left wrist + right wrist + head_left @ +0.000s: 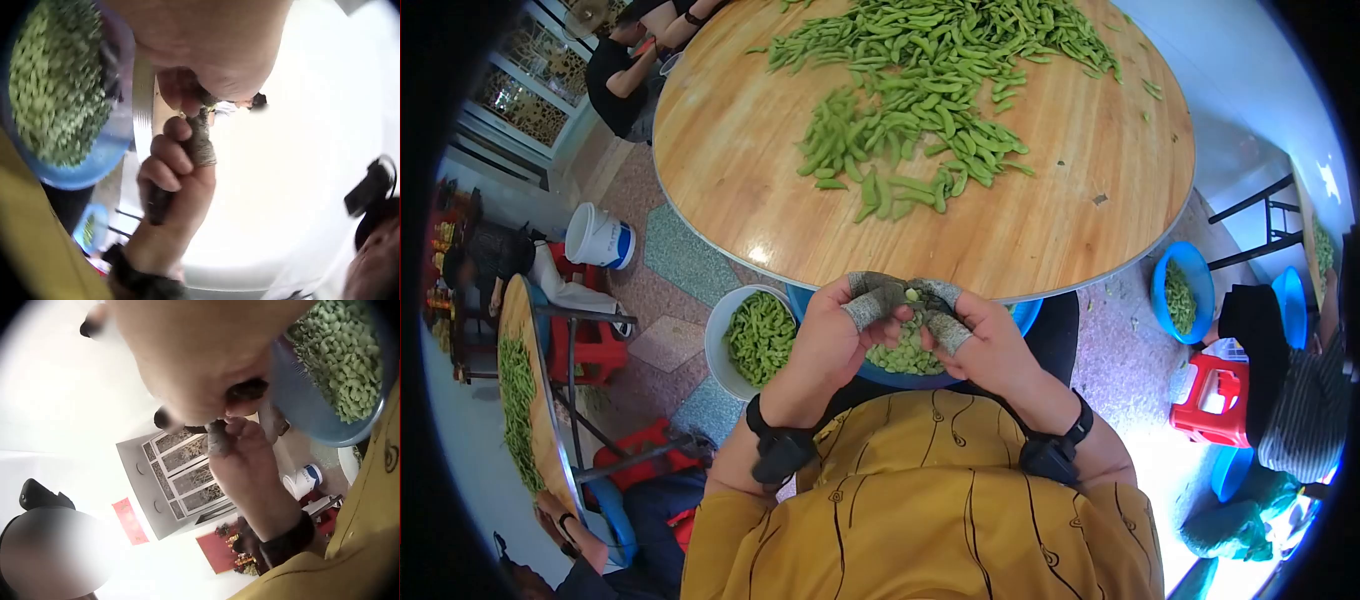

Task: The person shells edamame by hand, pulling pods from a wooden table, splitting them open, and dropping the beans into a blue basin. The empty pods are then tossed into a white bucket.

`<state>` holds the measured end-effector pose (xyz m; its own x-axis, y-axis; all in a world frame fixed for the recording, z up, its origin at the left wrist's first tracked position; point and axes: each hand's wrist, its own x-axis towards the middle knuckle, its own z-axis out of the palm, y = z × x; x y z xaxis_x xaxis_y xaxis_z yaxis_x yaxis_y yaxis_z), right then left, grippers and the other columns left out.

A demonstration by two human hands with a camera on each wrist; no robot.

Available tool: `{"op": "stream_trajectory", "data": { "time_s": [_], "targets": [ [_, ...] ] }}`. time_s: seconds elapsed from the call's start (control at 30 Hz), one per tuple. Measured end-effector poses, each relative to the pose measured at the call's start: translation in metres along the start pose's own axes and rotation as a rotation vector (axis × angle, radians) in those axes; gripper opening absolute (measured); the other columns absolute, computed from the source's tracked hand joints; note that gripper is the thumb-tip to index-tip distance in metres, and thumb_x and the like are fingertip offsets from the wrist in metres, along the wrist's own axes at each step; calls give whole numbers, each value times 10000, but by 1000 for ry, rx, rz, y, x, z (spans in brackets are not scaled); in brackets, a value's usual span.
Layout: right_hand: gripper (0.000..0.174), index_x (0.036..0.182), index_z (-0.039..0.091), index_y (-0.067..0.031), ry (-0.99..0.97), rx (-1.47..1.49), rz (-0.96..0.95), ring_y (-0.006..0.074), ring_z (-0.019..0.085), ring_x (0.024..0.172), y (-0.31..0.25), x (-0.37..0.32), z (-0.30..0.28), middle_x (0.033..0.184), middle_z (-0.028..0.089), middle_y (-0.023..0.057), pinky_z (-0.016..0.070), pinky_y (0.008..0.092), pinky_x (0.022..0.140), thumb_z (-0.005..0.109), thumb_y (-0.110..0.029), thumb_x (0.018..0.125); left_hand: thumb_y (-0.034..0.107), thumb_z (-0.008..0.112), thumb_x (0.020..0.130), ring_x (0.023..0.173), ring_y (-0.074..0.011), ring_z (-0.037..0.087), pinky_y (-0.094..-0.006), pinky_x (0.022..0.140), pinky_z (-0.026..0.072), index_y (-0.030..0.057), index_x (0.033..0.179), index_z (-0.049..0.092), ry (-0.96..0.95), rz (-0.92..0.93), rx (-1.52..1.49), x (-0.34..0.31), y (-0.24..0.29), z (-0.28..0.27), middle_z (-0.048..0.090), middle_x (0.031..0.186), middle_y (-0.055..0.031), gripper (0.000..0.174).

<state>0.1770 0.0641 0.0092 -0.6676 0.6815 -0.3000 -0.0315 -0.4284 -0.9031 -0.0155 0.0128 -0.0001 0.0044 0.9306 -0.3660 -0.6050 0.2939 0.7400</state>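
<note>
Both hands meet just in front of the table's near edge, thumbs and fingertips together, with cloth wraps on several fingers. Between them the left hand (pixel 825 335) and right hand (pixel 990 345) pinch a green soybean pod (pixel 913 296), mostly hidden by the fingers. Right below is a blue basin (pixel 1028 315) holding shelled soybeans (pixel 900 356); these beans (pixel 56 81) also fill much of the left wrist view's left side. Across the wooden table (pixel 730 170) lies a large heap of whole soybean pods (pixel 940 90), its near end a short reach beyond the hands.
A white bucket (pixel 715 350) of green pods stands left of the basin. Farther left are another white bucket (pixel 590 240) and a second table (pixel 550 430) with pods. At right are a blue basin (pixel 1195 265) and a red stool (pixel 1210 400). Other people sit around.
</note>
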Motion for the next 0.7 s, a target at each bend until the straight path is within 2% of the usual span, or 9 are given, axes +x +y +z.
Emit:
{"op": "stream_trajectory", "data": {
  "time_s": [0.07,0.13,0.23,0.27,0.33,0.43,0.57,0.63,0.7],
  "targets": [
    [315,1082,589,-14,-28,102,112,92,539,637,5,3,-3,836,608,19,452,242,550,467,57,801,38,602,882,691,-133,636,-257,616,521,-22,1008,611,36,2,118,-3,0,6,667,831,-73,140],
    [247,1058,588,-4,170,-254,-316,147,574,662,19,13,-1,873,637,73,479,278,599,552,-4,814,42,602,886,709,-129,643,-252,630,526,-18,995,615,73,-3,238,-7,-2,14,673,838,-72,125],
    [276,1045,577,14,200,-692,-247,230,605,694,3,8,-2,832,614,121,498,323,602,634,-85,793,50,627,864,720,-129,644,-258,631,520,-20,972,625,19,118,464,-9,-5,19,671,818,-76,128],
    [276,1045,577,14,202,-701,-252,230,605,694,4,9,-3,832,614,121,498,323,602,634,-85,793,58,644,844,717,-160,653,-276,635,519,-13,970,630,26,247,724,-10,-7,17,672,819,-92,145],
    [307,993,584,2,224,-1122,-558,321,603,722,11,10,0,784,569,153,508,374,604,685,-151,746,74,675,789,741,-283,661,-335,659,516,29,974,651,55,508,1256,-16,-2,19,664,837,-150,191],
    [285,954,588,-20,203,-1215,-562,347,599,737,9,3,6,785,563,146,509,413,623,689,-165,730,64,657,783,764,-349,634,-363,678,517,58,982,660,182,677,1503,-31,5,9,651,841,-173,199],
    [235,946,613,-25,161,-1069,-552,362,601,803,3,15,-2,852,605,185,500,411,664,666,-157,759,54,655,760,777,-353,633,-385,692,516,58,966,660,431,591,1445,-55,8,-52,647,864,-173,206],
    [205,930,599,-25,381,-1194,-581,379,598,791,-5,37,-12,871,605,193,499,424,666,652,-166,790,44,659,733,803,-354,632,-402,707,513,42,953,652,598,300,1796,-69,14,-82,642,927,-177,219],
    [209,929,592,-25,477,-1214,-548,381,597,781,-12,65,-19,870,607,190,499,423,663,652,-177,799,42,662,723,816,-355,633,-412,711,510,34,957,646,620,309,1923,-80,11,-99,640,946,-178,235]
  ]
}}
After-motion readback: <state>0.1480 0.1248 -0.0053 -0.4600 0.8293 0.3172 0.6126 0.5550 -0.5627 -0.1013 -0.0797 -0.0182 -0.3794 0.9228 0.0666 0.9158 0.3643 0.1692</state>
